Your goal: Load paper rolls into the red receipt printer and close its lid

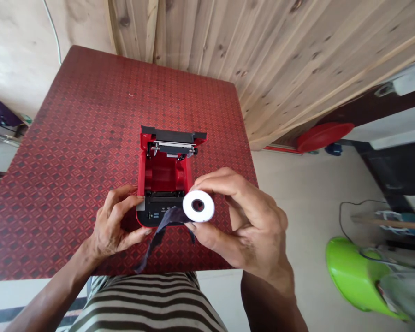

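Note:
A small red receipt printer [166,175] sits open on the table, its black lid section standing up at the far end and its empty red paper bay showing. My left hand [115,221] grips the printer's near left corner, fingers on top and thumb below the front. My right hand [242,216] pinches a white roll [198,206] with a dark central hole just above the printer's near edge. A dark strip [162,230] trails from the roll, across the printer front and over the table edge.
The table [124,115] has a red patterned cover and stands against wooden planks. My striped shirt shows at the near edge. On the floor to the right lie a green plastic object, a red round lid and a thin cable.

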`<state>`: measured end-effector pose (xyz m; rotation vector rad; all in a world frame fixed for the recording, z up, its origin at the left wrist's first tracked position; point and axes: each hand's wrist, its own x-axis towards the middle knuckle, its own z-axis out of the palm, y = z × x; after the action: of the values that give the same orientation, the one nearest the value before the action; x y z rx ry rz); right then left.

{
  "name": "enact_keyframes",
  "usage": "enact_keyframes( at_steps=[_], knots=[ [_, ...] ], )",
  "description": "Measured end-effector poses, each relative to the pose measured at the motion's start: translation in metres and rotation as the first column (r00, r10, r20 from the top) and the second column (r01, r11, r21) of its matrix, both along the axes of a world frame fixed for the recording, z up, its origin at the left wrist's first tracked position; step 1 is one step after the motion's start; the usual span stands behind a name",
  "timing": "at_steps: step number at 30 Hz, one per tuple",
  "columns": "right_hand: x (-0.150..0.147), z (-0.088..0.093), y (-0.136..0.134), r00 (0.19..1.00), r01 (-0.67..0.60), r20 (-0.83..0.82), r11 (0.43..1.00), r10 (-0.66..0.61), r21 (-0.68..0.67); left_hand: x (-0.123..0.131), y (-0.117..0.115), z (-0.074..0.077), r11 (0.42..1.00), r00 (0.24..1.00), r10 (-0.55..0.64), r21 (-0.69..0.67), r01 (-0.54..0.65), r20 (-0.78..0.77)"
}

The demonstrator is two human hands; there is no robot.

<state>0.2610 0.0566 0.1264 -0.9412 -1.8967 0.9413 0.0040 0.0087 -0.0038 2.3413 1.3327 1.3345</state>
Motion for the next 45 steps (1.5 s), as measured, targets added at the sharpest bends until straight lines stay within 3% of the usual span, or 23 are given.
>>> enact_keyframes(
  at_steps=[7,10,13,15,21,30,34,38,41,45],
  knots=[
    [-0.007,0.007,0.012,0.987,0.002,0.160,1.000,0.001,-0.020,0.001,-0.002,0.000,0.999,1.000,0.011,-0.032,-0.011,-0.006],
    [-0.009,0.000,0.016,0.998,-0.004,0.057,0.979,0.016,-0.202,0.001,-0.003,0.000,0.999,1.000,0.000,-0.045,0.000,-0.002],
    [-0.011,-0.004,0.018,0.991,-0.090,-0.129,0.899,0.037,-0.428,0.002,-0.003,0.002,0.998,1.000,-0.010,-0.062,0.009,-0.005],
    [-0.013,-0.003,0.018,0.972,-0.162,-0.232,0.845,0.047,-0.509,0.002,-0.003,0.004,0.998,1.000,-0.009,-0.064,0.008,-0.009],
    [-0.021,0.003,0.014,0.914,-0.273,-0.406,0.724,-0.010,-0.633,0.001,-0.002,0.004,0.998,1.000,-0.022,-0.060,0.022,-0.002],
    [-0.020,-0.002,0.018,0.913,-0.289,-0.408,0.706,0.000,-0.647,0.001,-0.003,0.002,0.997,1.000,-0.017,-0.075,0.018,0.012],
    [-0.016,-0.008,0.027,0.956,-0.252,-0.271,0.797,0.115,-0.550,0.000,-0.002,0.004,0.998,1.000,-0.013,-0.059,0.013,-0.007],
    [-0.020,-0.015,0.035,0.973,-0.115,0.176,0.972,0.153,-0.206,-0.001,-0.004,0.003,0.995,1.000,-0.024,-0.094,0.024,0.001],
    [-0.028,-0.021,0.035,0.891,-0.097,0.448,0.994,0.068,0.040,-0.001,-0.005,0.001,0.994,1.000,-0.011,-0.105,0.012,0.014],
    [-0.037,-0.027,0.034,0.745,-0.118,0.667,0.983,-0.005,0.138,0.000,-0.005,0.001,0.995,1.000,-0.008,-0.095,0.009,0.009]
  ],
)
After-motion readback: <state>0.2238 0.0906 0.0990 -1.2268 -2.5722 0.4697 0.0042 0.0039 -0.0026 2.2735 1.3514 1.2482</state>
